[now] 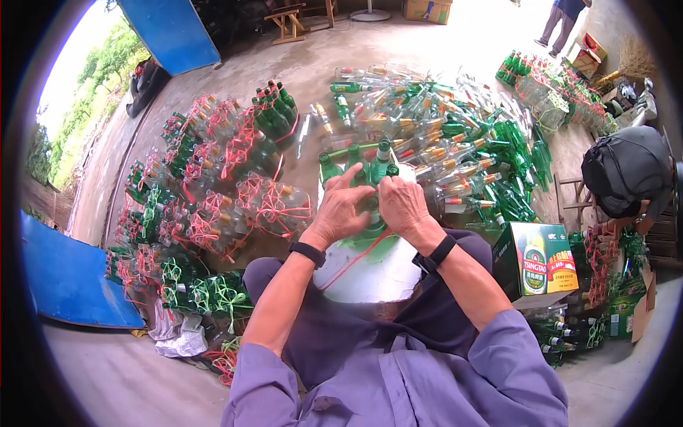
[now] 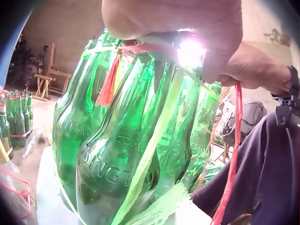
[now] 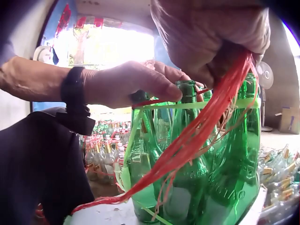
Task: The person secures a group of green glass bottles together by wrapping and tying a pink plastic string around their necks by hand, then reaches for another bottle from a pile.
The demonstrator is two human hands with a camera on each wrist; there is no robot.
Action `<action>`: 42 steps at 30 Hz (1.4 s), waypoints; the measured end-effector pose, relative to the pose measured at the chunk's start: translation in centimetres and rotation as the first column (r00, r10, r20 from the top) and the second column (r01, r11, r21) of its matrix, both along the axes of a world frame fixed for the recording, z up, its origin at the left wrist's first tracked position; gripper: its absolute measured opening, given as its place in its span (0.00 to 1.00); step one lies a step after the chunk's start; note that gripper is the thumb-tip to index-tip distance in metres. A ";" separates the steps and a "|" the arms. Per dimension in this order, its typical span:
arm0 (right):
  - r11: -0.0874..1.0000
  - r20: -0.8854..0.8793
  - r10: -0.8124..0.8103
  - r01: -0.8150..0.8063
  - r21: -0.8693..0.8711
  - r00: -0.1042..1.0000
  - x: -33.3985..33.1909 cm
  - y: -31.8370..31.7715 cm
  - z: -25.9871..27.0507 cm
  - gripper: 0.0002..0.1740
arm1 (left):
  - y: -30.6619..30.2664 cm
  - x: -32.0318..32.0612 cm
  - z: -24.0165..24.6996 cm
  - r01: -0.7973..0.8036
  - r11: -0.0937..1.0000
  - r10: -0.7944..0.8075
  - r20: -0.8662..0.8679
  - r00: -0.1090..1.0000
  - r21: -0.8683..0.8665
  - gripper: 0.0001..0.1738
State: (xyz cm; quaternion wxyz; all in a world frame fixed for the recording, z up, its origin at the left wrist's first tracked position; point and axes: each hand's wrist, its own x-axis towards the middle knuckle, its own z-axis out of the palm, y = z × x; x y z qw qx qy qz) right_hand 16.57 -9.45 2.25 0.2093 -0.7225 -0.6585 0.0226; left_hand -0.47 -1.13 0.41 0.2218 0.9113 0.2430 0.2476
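Observation:
A cluster of green glass bottles (image 2: 117, 164) stands upright, with a pale green plastic strap (image 3: 215, 104) round the necks and a red strand crossing them. My left hand (image 1: 340, 211) lies at the near-left necks, index finger and thumb spread. In the right wrist view its thumb (image 3: 166, 89) rests over the red strand beside a bottle mouth. My right hand (image 1: 404, 206) is at the right-hand necks, fingers curled round red plastic twine (image 3: 187, 157). The twine's loose length trails down toward the near left. Beneath the bottles is a white board (image 1: 370, 274).
Tied bundles of bottles (image 1: 213, 171) stand on the left; many loose bottles (image 1: 441, 128) lie piled ahead and right. A Tsingtao carton (image 1: 544, 263) sits by my right knee. Behind it are a dark backpack (image 1: 626, 171) and a wooden stool (image 1: 575, 196). Another person (image 1: 562, 21) stands far off.

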 end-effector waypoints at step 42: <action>0.983 -0.293 -0.159 0.124 -0.133 0.943 -4.2 -7.2 -4.9 0.10 | -3.5 -0.7 -0.5 -0.043 0.909 0.208 0.362 0.909 -0.414 0.02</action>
